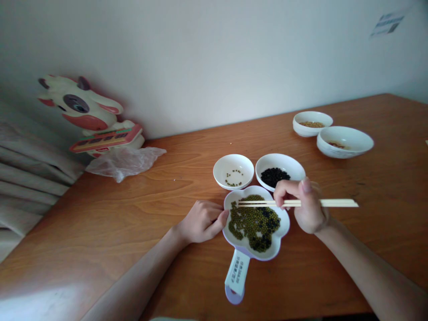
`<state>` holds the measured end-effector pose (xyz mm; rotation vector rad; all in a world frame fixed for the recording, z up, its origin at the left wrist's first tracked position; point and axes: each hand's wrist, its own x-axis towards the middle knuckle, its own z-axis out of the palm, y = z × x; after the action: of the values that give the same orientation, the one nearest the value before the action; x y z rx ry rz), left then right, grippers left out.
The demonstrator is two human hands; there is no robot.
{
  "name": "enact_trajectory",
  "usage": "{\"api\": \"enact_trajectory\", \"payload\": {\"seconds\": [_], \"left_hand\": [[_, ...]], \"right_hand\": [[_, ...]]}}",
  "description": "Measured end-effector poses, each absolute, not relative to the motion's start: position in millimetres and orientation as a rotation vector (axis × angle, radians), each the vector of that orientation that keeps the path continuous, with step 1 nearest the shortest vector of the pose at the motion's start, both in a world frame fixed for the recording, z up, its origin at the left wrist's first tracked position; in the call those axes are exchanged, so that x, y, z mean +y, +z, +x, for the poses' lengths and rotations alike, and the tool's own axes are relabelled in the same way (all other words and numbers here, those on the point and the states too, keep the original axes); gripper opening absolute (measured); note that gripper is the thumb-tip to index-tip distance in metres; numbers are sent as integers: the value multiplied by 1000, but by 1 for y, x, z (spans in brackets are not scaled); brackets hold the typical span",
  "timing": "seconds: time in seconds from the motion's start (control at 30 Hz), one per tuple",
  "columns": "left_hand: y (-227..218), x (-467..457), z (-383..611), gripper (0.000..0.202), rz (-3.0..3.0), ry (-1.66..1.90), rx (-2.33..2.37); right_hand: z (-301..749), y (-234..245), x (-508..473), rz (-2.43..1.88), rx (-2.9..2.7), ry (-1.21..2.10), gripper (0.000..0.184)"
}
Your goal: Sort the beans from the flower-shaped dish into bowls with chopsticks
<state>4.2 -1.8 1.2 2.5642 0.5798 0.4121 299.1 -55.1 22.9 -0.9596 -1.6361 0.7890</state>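
My right hand (pixel 306 207) is closed around a pair of pale chopsticks (pixel 337 203). Their tips reach over the green beans (pixel 252 220) in a white, lilac-rimmed flower-shaped dish (pixel 283 223); whether they pinch a bean is too small to tell. Some black beans are mixed in among the green ones at the right and bottom. At the dish's left rim, my left hand (pixel 204 221) grips the edge with curled fingers and thumb. Just behind the dish, a small white bowl (pixel 222 169) holds some scattered green beans, and beside it another white bowl (pixel 294 167) holds black beans.
Two more white bowls stand at the back right, one with yellowish grains (pixel 312 125), the other with small reddish pieces (pixel 337 145). A cow-shaped toy keyboard (pixel 107 138) leans at the left wall, with a crumpled clear plastic bag (pixel 129 162) before it. A curtain (pixel 30 183) hangs far left.
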Motion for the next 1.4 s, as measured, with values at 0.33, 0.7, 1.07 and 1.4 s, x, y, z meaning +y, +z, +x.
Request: {"api": "enact_trajectory", "payload": {"seconds": [0.33, 0.7, 1.07, 1.4], "left_hand": [[2, -1, 4, 45, 2551, 421, 577], [3, -2, 4, 45, 2541, 414, 572], [2, -1, 4, 45, 2553, 420, 565], [3, -2, 5, 47, 2559, 414, 569]], "right_hand": [[300, 20, -56, -940, -1619, 760, 74], [300, 19, -53, -951, -1649, 837, 74], [299, 22, -54, -913, -1743, 714, 68], [296, 21, -55, -892, -1724, 664, 62]]}}
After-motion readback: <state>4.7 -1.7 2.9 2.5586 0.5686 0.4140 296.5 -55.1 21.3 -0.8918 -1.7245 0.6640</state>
